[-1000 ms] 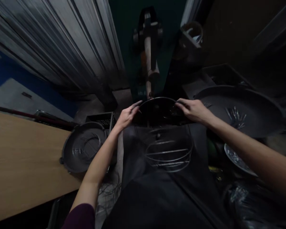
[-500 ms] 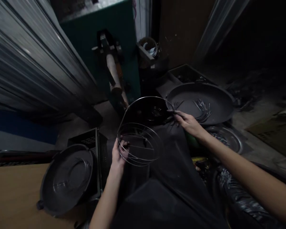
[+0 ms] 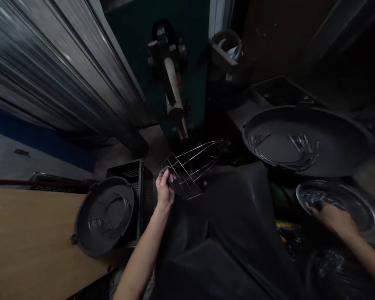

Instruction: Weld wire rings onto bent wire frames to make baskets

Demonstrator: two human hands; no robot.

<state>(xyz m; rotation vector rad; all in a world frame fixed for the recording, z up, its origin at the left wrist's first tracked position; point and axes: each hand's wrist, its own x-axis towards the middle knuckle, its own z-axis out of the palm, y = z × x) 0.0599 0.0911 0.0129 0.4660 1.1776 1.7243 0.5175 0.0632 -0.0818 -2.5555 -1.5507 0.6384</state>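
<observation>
Mid-scene, just in front of the dark apron (image 3: 225, 208), the wire frame (image 3: 183, 177) is in the left hand (image 3: 165, 187), thumb and fingers closed on its left edge. So the frame lies to the right of that hand: rungs slant from far left to near right, and the long curved wires run off to the far right, ending by a dark fixture (too dim there to say whether they touch it). Right hand (image 3: 336, 221) is well apart from the frame, over on the right, reaching into the near left part of the shallow metal bowl (image 3: 361, 208). Small metal pieces (image 3: 318, 196) are heaped at the bowl's left side, right at its fingers; can't tell whether it grips any, fingertips are lost in shadow. Key relation: pieces sit far and slightly left of the right hand, left hand nowhere near them; frame is the reverse, left hand on it, right hand clear. Large dark tray (image 3: 334, 141) with wire bundles (image 3: 303, 146) sits just beyond the bowl; round tub (image 3: 84, 221) is off left, beside the black crate (image 3: 140, 171).
</observation>
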